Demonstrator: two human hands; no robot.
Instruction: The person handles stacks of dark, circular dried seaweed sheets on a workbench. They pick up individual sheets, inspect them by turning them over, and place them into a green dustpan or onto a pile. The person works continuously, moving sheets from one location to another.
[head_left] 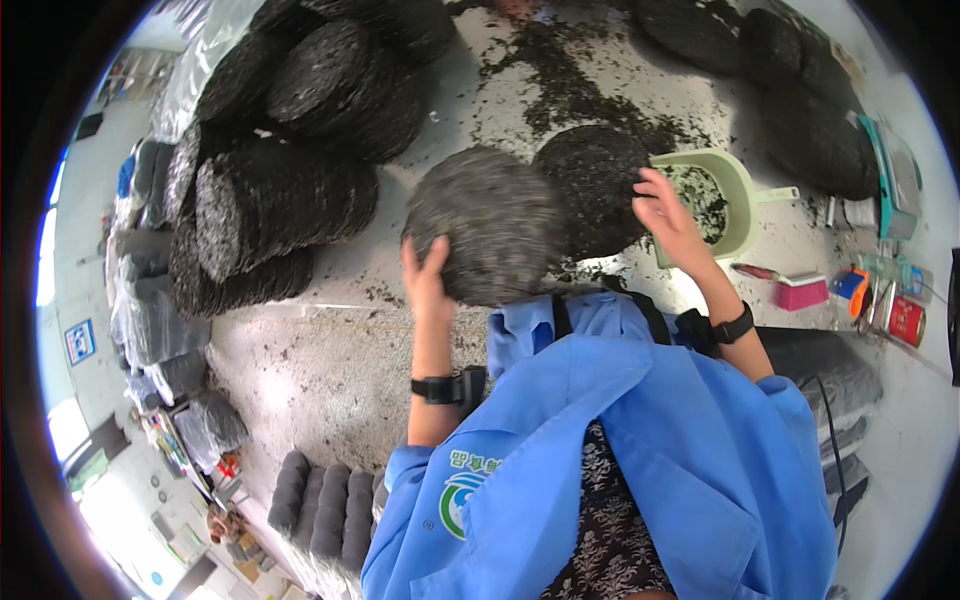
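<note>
My left hand (428,278) grips the near left edge of a round, dark cake of what looks like dried seaweed (485,225), thumb on top; the cake is smeared by motion. Another such cake (597,190) lies to its right on the pale table (400,205), partly overlapped by the first. My right hand (672,222) is off both cakes, fingers apart and bent, beside the second cake's right edge. It hovers over the left rim of a pale green dustpan-like scoop (745,205), which holds dark flakes.
Stacks of dark cakes (285,200) stand at the left, and more cakes (815,130) lie at the far right. Loose flakes (570,85) cover the table's far middle. A pink brush (800,292), a teal scale (890,180) and a red can (906,322) sit at the right.
</note>
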